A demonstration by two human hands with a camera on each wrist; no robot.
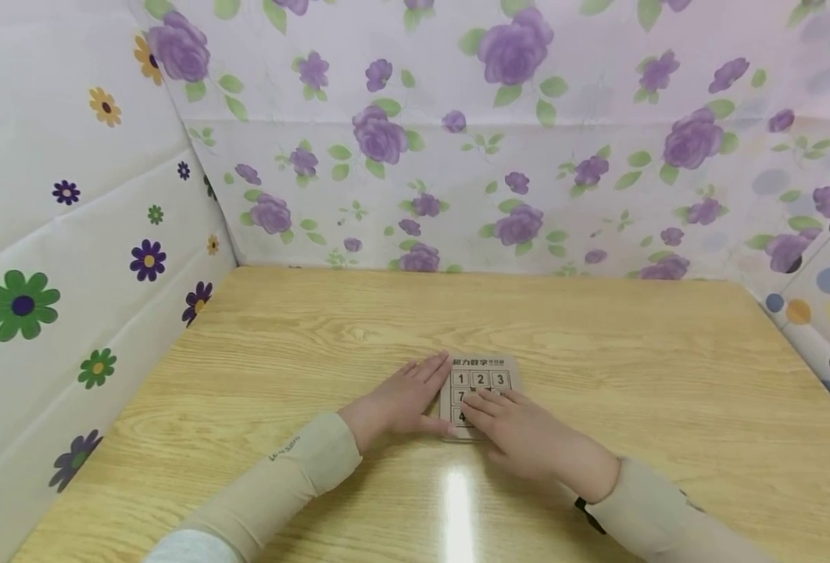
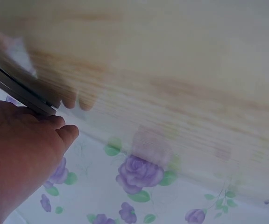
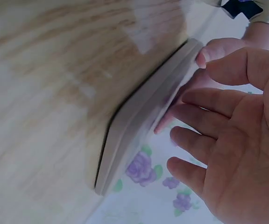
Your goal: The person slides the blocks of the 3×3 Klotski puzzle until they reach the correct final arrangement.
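Observation:
A flat, pale grey number slide puzzle (image 1: 481, 379) lies on the table, with tiles 1, 2 and 3 along its top row and 7 and 4 showing down its left side. Dark printed characters run across its upper border. My left hand (image 1: 401, 399) rests along its left side, fingers stretched out to the top corner and thumb at the lower left corner. Over the lower right tiles lies my right hand (image 1: 527, 430), its fingertips on the puzzle face and hiding several tiles. From the right wrist view, the right fingers (image 3: 195, 144) are extended and slightly bent.
A wood-grain table (image 1: 302, 328) lies under the puzzle, with a bright glare streak near its front. Floral cloth (image 1: 450, 195) hangs behind it, and other patterned cloths stand along the left and right sides. A dark band (image 1: 589, 516) circles the right wrist.

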